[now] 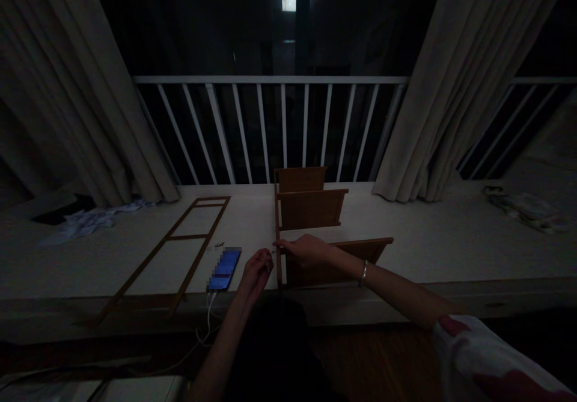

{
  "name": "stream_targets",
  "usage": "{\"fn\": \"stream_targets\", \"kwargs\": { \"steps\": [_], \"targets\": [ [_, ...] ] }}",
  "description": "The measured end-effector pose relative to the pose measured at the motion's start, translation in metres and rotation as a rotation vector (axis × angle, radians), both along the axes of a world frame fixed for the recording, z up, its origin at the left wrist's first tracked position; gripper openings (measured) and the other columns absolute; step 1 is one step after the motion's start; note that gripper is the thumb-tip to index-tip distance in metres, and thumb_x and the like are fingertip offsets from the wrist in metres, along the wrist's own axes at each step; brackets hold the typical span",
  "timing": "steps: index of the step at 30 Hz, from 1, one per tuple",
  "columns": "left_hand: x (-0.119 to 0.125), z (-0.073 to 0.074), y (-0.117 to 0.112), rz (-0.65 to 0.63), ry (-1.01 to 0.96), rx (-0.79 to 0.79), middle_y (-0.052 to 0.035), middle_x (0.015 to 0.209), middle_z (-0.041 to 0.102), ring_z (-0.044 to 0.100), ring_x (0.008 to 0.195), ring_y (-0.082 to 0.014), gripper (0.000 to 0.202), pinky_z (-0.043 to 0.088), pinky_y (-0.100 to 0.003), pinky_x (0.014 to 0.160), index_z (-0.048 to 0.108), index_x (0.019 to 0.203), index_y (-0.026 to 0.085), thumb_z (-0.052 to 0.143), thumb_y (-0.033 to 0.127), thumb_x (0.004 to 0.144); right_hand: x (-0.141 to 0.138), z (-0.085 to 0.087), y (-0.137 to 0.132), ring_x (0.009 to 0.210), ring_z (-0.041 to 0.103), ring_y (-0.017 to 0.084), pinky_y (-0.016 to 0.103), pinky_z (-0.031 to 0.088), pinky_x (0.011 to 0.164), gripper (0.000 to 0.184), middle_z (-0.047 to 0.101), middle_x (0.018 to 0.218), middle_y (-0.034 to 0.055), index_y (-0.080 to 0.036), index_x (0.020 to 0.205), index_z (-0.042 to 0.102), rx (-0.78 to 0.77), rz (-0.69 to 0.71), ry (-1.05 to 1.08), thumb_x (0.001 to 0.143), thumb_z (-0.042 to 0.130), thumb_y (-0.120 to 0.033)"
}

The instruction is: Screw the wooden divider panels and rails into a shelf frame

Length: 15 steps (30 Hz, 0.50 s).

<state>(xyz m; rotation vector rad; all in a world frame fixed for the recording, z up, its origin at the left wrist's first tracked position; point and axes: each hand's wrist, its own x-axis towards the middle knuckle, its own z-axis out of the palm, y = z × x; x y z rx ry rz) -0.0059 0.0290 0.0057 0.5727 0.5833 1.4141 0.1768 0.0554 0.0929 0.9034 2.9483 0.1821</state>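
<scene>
A wooden shelf frame with boards [314, 208] stands on the pale ledge in front of me. My left hand [258, 270] is at the left side of its upright, fingers pinched around a small, thin metal piece that is too dark to name. A short pin-like tip points from those fingers toward the upright. Reaching over the nearest board, my right hand [307, 249] closes on the frame at the upright, its fingertips close to that tip. The right palm and some fingers are hidden from above.
A separate ladder-like wooden frame [155, 253] lies on the ledge [252, 210] at left. Nearby are a lit phone [224, 270] with a white cable [208, 318] and small dark pieces [219, 244]. White railings [283, 125] and curtains [417, 107] stand behind; cloth [527, 210] lies right.
</scene>
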Motion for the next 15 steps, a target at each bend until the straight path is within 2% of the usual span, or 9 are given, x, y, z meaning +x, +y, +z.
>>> {"fn": "stream_targets", "kwargs": {
  "steps": [7, 15],
  "targets": [
    [0.0024, -0.0056, 0.0014, 0.042, -0.030, -0.025, -0.0024, 0.072, 0.057, 0.055, 0.065, -0.0053, 0.018, 0.046, -0.014, 0.061, 0.057, 0.080, 0.011, 0.061, 0.007, 0.063, 0.0023, -0.0015, 0.0008, 0.077, 0.058, 0.022, 0.025, 0.036, 0.061, 0.070, 0.060, 0.096, 0.0100, -0.021, 0.129, 0.013, 0.028, 0.005, 0.008, 0.070, 0.051, -0.023],
    [0.0071, -0.0018, -0.0042, 0.094, 0.019, -0.002, -0.0030, 0.074, 0.060, 0.057, 0.068, -0.0075, 0.023, 0.046, -0.016, 0.065, 0.058, 0.083, 0.013, 0.063, 0.009, 0.061, 0.0015, -0.0010, 0.0016, 0.077, 0.058, 0.022, 0.026, 0.037, 0.061, 0.068, 0.059, 0.097, 0.0107, -0.021, 0.128, 0.015, 0.013, 0.005, -0.003, 0.070, 0.050, -0.022]
  ]
}}
